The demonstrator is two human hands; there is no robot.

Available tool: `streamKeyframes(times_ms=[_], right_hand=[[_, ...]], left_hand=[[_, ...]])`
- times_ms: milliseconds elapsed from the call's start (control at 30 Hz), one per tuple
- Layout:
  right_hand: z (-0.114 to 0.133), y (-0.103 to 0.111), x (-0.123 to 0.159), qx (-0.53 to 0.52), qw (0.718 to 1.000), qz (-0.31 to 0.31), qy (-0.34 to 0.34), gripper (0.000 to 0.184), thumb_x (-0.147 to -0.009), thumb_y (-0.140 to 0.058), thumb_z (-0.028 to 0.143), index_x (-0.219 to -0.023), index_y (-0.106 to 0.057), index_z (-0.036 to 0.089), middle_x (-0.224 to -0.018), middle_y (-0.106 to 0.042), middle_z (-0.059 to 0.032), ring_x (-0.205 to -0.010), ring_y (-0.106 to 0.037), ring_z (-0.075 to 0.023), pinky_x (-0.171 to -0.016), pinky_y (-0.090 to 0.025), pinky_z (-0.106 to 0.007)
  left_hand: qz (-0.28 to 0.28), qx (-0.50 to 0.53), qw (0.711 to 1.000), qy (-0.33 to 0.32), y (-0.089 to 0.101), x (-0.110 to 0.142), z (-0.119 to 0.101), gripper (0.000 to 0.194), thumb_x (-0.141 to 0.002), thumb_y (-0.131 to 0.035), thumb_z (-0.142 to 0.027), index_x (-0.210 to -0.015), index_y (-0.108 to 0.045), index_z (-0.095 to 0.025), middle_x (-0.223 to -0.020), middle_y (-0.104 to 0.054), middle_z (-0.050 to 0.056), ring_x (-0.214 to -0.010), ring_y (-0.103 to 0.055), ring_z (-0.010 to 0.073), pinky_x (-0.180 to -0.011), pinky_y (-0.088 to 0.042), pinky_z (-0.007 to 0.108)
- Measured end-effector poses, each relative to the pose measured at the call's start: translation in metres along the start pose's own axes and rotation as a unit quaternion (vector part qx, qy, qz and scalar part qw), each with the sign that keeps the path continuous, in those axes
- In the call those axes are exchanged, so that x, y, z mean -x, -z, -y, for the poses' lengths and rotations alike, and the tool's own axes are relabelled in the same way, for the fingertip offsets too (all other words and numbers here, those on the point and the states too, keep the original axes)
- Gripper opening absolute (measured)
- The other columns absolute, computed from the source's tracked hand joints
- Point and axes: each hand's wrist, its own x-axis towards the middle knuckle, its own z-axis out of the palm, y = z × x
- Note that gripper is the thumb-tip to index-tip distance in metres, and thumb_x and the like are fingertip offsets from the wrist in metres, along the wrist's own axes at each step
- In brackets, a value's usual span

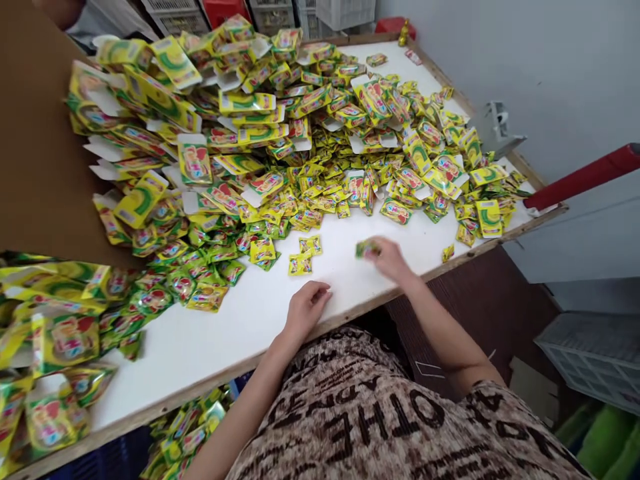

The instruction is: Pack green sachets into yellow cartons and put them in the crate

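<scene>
My right hand [393,260] is closed on a small green candy packet [367,249], held over the white table [340,233]; the packet is slightly blurred. Nearer the table's front edge rests my left hand [306,305], its fingers curled in and nothing visible in them. Just beyond it lie yellow candy packets [300,265] on the white surface. A large heap of yellow printed boxes [195,159], many with open white flaps, covers the back of the table. Green packets [183,283] and small yellow packets [325,163] are spread along the heap's front.
A brown cardboard sheet [45,147] stands at the left. A red-wrapped bar [585,179] juts out at the right corner, near a grey tape dispenser [499,127]. Below the front edge, a blue crate [115,457] sits by more packets. Grey crates [595,360] stand at right.
</scene>
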Motion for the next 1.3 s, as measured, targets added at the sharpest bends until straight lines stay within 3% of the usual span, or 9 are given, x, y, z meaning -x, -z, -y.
streamKeyframes(times_ms=[100,200,400,467,700,800,900,1067,1300], right_hand=[[-0.043,0.058,-0.055,0.017,0.978,-0.199,-0.063,0.036,-0.068,-0.072,0.016,-0.104,-0.066,0.014,-0.105,-0.067,-0.0096,-0.098,-0.059,-0.0248,-0.092,-0.045,-0.040],[-0.058,0.073,-0.077,0.013,0.981,-0.160,-0.105,0.039,-0.065,-0.074,0.019,-0.103,-0.066,0.013,-0.092,-0.067,-0.0061,-0.085,-0.059,-0.0229,-0.083,-0.046,-0.039],[-0.008,-0.018,-0.019,-0.070,0.988,0.131,0.027,0.022,-0.069,-0.072,0.025,-0.089,-0.066,0.017,-0.076,-0.062,0.0029,-0.070,-0.055,-0.0144,-0.066,-0.042,-0.026],[0.011,-0.042,0.000,-0.112,0.979,0.158,0.063,0.024,-0.066,-0.077,0.026,-0.086,-0.066,0.018,-0.079,-0.063,0.0022,-0.073,-0.056,-0.0146,-0.068,-0.043,-0.026],[0.023,-0.053,0.017,-0.347,0.922,-0.156,-0.065,0.031,-0.068,-0.078,0.038,-0.086,-0.061,0.018,-0.082,-0.067,-0.0007,-0.073,-0.060,-0.0152,-0.069,-0.051,-0.030],[0.017,-0.056,0.020,-0.337,0.905,-0.241,-0.097,0.035,-0.068,-0.079,0.041,-0.087,-0.061,0.017,-0.080,-0.067,-0.0015,-0.069,-0.060,-0.0146,-0.064,-0.051,-0.029],[0.013,-0.059,0.027,-0.278,0.916,-0.272,-0.095,0.035,-0.072,-0.075,0.043,-0.090,-0.064,0.015,-0.081,-0.068,-0.0027,-0.070,-0.059,-0.0151,-0.064,-0.050,-0.029],[0.016,-0.060,0.038,-0.084,0.980,-0.178,-0.017,0.024,-0.080,-0.068,0.040,-0.085,-0.070,0.017,-0.078,-0.066,-0.0027,-0.071,-0.056,-0.0162,-0.069,-0.045,-0.029],[0.039,-0.039,0.021,-0.002,0.997,0.047,0.056,0.013,-0.081,-0.064,0.027,-0.072,-0.068,0.019,-0.074,-0.059,-0.0020,-0.071,-0.054,-0.0163,-0.069,-0.042,-0.030]], left_hand=[[-0.013,0.028,0.999,0.031,-0.001,-0.001,0.001,0.015,-0.089,-0.059,-0.032,-0.093,-0.068,-0.020,-0.087,-0.068,0.004,-0.073,-0.061,0.0159,-0.068,-0.049,0.029],[-0.006,0.028,0.999,0.027,0.000,-0.001,-0.005,0.017,-0.089,-0.059,-0.033,-0.094,-0.068,-0.020,-0.088,-0.068,0.005,-0.076,-0.062,0.0172,-0.069,-0.051,0.030],[-0.044,-0.170,0.983,-0.050,0.002,-0.005,-0.020,0.068,-0.083,-0.067,-0.039,-0.144,-0.040,-0.024,-0.137,-0.051,0.014,-0.127,-0.046,0.0322,-0.098,-0.043,0.047],[-0.012,-0.237,0.971,-0.017,0.003,-0.006,-0.025,0.080,-0.080,-0.070,-0.041,-0.148,-0.032,-0.021,-0.137,-0.050,0.017,-0.126,-0.045,0.0346,-0.095,-0.041,0.049],[0.042,-0.326,0.944,0.033,0.000,-0.022,-0.046,0.073,-0.071,-0.075,-0.051,-0.130,-0.049,-0.019,-0.124,-0.053,0.016,-0.115,-0.046,0.0348,-0.089,-0.037,0.047],[0.046,-0.317,0.947,0.002,-0.013,-0.037,-0.054,0.079,-0.068,-0.077,-0.054,-0.130,-0.046,-0.017,-0.124,-0.053,0.016,-0.114,-0.046,0.0348,-0.090,-0.037,0.047],[0.034,-0.304,0.952,0.004,-0.025,-0.049,-0.058,0.052,-0.073,-0.073,-0.044,-0.111,-0.053,-0.015,-0.113,-0.057,0.014,-0.109,-0.049,0.0323,-0.089,-0.039,0.044],[-0.013,-0.261,0.964,0.057,-0.030,-0.049,-0.051,0.038,-0.076,-0.067,-0.032,-0.106,-0.050,-0.015,-0.103,-0.062,0.012,-0.098,-0.057,0.0282,-0.083,-0.041,0.038],[-0.077,-0.197,0.976,0.042,-0.030,-0.033,-0.043,0.048,-0.080,-0.067,-0.031,-0.121,-0.047,-0.017,-0.111,-0.063,0.011,-0.107,-0.058,0.0284,-0.088,-0.038,0.040]])
